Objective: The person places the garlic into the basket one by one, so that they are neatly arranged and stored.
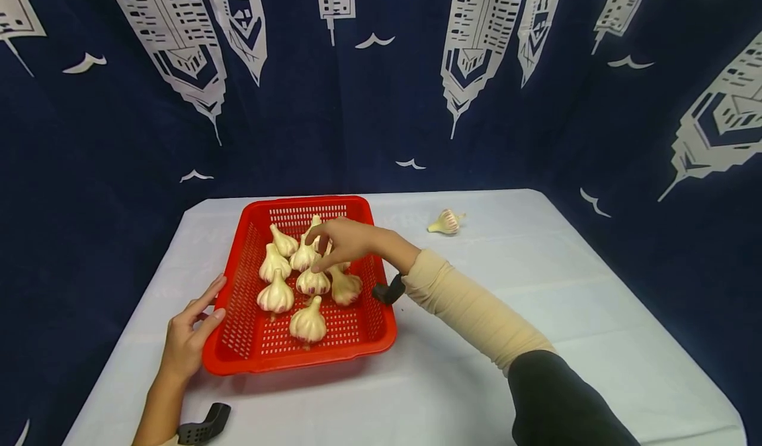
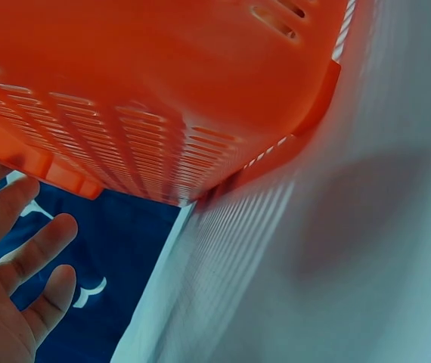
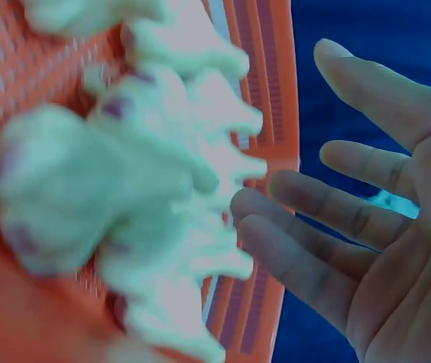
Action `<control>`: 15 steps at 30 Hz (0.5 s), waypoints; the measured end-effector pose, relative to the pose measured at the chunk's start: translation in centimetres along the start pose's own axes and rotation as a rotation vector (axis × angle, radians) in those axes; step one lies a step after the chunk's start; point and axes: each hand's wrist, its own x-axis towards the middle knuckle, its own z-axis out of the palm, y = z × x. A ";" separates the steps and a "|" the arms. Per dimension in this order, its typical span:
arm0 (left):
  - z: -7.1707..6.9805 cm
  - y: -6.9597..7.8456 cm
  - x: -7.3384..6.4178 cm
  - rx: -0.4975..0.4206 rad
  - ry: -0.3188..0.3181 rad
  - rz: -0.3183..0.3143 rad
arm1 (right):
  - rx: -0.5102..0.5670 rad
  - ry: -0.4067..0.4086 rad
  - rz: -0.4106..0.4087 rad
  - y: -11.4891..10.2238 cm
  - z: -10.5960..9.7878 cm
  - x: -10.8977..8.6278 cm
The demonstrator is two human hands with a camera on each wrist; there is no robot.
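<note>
A red plastic basket (image 1: pixel 300 363) with slotted walls stands on the white table, holding several garlic bulbs (image 1: pixel 308 321). My left hand (image 1: pixel 186 340) is at its left rim, thumb and index fingertips touching the edge. From the left wrist, the fingers (image 2: pixel 26 261) look spread and loosely straight beside the outer wall. My right hand (image 1: pixel 348 239) hovers over the bulbs in the basket's right half, fingers loosely bent. In the right wrist view nothing lies between its fingers (image 3: pixel 306 291); the bulbs (image 3: pixel 162 151) lie close to the fingertips.
One garlic bulb (image 1: pixel 446 222) lies outside the basket, toward the back right of the white table (image 1: pixel 506 267). Behind the table hangs a dark blue cloth (image 1: pixel 345 108) with white building prints. Both wrists wear black camera mounts (image 1: pixel 205 425).
</note>
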 end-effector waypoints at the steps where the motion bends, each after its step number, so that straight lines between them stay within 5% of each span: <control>1: 0.0 0.0 0.0 -0.003 0.001 0.001 | -0.002 0.020 0.011 0.5 -0.2 -0.1; 15: 0.0 -0.2 -0.1 -0.016 0.009 0.001 | 0.005 0.310 0.173 7.6 -3.2 -2.5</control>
